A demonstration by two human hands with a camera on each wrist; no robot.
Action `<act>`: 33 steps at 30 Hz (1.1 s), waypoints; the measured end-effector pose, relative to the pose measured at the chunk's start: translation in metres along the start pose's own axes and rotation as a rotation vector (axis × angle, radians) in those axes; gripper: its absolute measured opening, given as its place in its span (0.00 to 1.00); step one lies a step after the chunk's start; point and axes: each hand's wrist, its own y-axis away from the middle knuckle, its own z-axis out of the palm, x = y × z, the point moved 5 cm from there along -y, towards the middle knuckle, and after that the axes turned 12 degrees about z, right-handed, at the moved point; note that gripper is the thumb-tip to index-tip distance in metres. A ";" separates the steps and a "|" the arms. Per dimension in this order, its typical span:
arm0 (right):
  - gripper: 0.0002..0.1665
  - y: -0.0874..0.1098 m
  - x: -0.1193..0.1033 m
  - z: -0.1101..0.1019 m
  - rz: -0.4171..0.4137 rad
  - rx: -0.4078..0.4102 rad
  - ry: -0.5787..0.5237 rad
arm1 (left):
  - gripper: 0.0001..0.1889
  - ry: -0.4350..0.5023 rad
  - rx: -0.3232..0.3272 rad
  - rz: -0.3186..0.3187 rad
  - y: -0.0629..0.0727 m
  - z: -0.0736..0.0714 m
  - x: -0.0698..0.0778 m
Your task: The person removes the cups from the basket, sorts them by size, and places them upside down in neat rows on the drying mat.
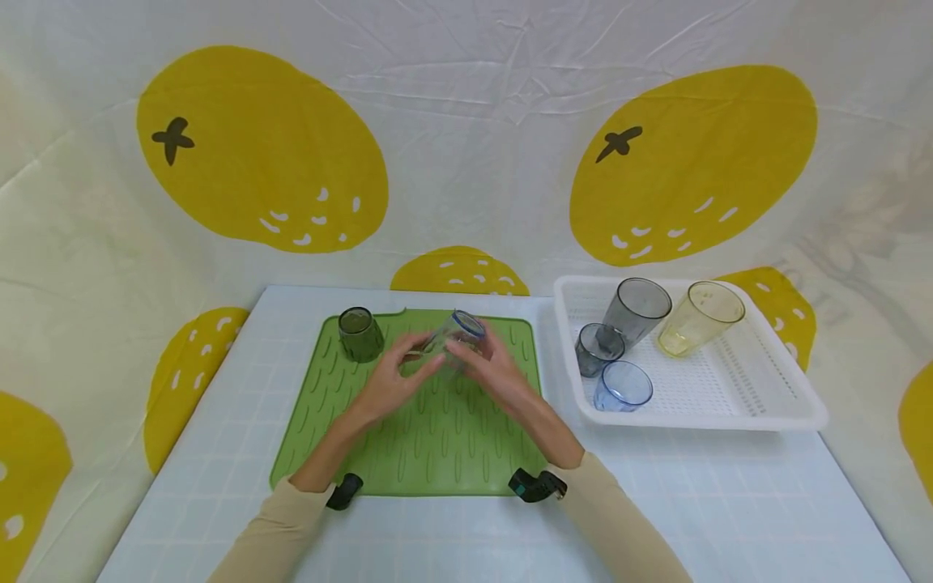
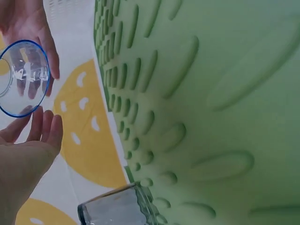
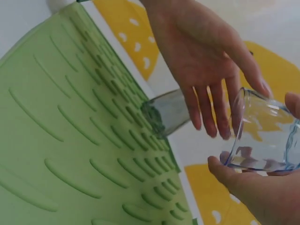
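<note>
Holds a clear drinking glass (image 3: 267,131) with blue-tinged edges in the right hand (image 1: 496,364), with the thumb across the near side and the fingers around the back. Reaches to the rim of the same glass with the left hand (image 1: 389,380), with the fingers fairly straight rather than wrapped around it; hard to tell the firmness of that touch. Keeps the glass tilted in the air above a green mat (image 1: 430,437) covered in long raised ridges, with its mouth facing the left wrist camera. Near the far left corner of the mat, just beyond the left hand: a small dark glass (image 1: 361,340). Around the wrists, a black device (image 1: 537,486) on each, beside beige sleeves (image 1: 619,518). To the right of the mat: a white basket (image 1: 700,421) with a perforated floor. Inside, toward its left half: a tall grey glass (image 1: 632,316), a yellow glass (image 1: 696,324) to its right, a short grey glass (image 1: 596,356) and, nearest, a low blue glass (image 1: 623,390). Beneath everything, a pale blue table (image 1: 219,453). Behind, a white cloth (image 1: 474,162) printed with big yellow fruit shapes (image 1: 270,162).
</note>
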 end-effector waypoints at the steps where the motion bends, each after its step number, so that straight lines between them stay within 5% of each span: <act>1: 0.37 -0.001 0.000 0.000 0.001 0.005 0.020 | 0.26 -0.001 -0.001 -0.002 0.001 -0.001 -0.001; 17: 0.38 -0.020 -0.006 -0.001 -0.060 0.114 0.241 | 0.15 -0.182 0.066 0.090 0.021 -0.038 -0.011; 33: 0.38 -0.050 -0.003 0.008 -0.135 0.174 0.276 | 0.09 -0.460 0.144 0.038 0.050 -0.088 -0.037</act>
